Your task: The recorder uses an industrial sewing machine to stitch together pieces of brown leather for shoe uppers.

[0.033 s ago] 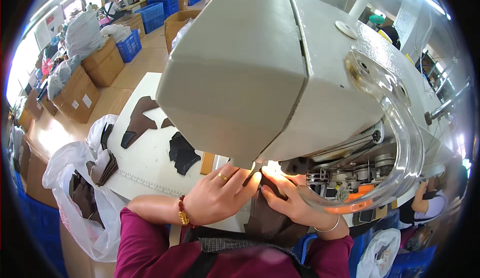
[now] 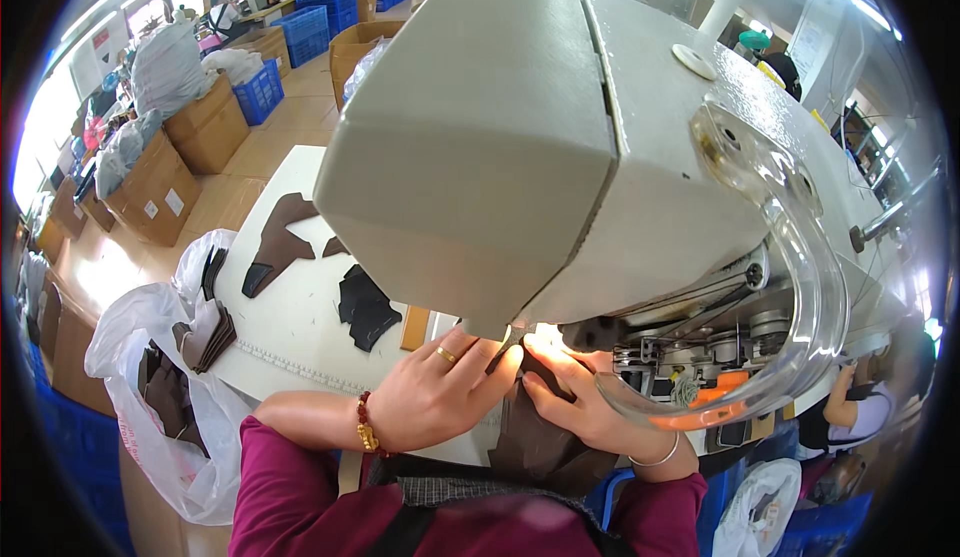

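Under the head of a large cream sewing machine [image 2: 465, 157], both my hands meet at a brown piece of material [image 2: 538, 437]. My left hand [image 2: 432, 395] pinches its upper edge, fingertips close to the lit needle area. My right hand [image 2: 585, 412] lies on the other side, thumb and fingers pressing on the same piece. Its lower part drapes toward my lap. The needle and the exact stitching spot are hidden by the machine head and my fingers. Left of my hands, a black cut piece [image 2: 367, 307] and a larger brown cut piece [image 2: 280, 242] lie flat.
A white plastic bag [image 2: 130, 332] of brown pieces hangs at the table's left edge, a stack of pieces [image 2: 208, 337] by its mouth. A clear curved guard [image 2: 820, 287] arches on the right, above exposed machine parts. Cardboard boxes [image 2: 155, 192] stand at far left.
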Demonstrator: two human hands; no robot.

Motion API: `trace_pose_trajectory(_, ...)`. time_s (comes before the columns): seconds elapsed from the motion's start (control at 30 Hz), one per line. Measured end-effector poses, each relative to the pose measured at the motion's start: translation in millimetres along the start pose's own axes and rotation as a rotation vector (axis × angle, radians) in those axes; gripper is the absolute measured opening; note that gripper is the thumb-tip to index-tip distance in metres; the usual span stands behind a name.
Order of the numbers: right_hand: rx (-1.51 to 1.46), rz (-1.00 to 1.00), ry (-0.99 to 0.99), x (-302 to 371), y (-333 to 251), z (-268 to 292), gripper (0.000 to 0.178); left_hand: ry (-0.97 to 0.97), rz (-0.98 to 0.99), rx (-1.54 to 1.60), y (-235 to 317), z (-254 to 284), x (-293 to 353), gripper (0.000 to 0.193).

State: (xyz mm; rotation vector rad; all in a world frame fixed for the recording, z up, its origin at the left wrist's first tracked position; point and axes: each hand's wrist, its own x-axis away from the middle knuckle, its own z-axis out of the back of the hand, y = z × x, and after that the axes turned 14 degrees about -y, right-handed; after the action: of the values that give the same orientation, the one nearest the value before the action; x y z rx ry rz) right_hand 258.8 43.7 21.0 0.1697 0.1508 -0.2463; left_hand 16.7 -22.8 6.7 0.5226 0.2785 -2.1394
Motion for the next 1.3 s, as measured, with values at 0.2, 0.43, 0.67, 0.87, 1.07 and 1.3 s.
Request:
trace_pose_trajectory(0.2,0.005,-0.03,-0.059,3.4,-2.3,-0.8,0.036,0.001,0.018,-0.008,0.0,1.4,-0.5,0.033)
trace_pose_trajectory(0.43,-0.011,0.016,-0.007,4.6,5.5,-13.3,0.036,-0.013,0.003,0.004,-1.4,2.3,-0.1,0.035)
trace_pose_trajectory(0.67,-0.043,-0.045,-0.091,5.1,-4.4,2.7,0.037,-0.069,-0.029,0.034,-7.7,-9.6,0.4,0.043)
trace_pose_trajectory(0.87,0.275,0.023,-0.069,7.2,7.3,-6.7,0.038,-0.056,-0.096,-0.015,-11.5,-8.6,1.8,0.046)
trace_pose_trajectory(1.07,0.078,-0.003,0.147,3.8,4.2,-23.2,0.051,-0.032,-0.083,-0.074,-12.7,-11.3,2.7,0.049)
trace_pose_trajectory(1.3,1.392,0.132,0.048,-1.6,5.3,-21.1,0.055,-0.072,-0.052,-0.036,-15.6,-7.5,3.2,0.046)
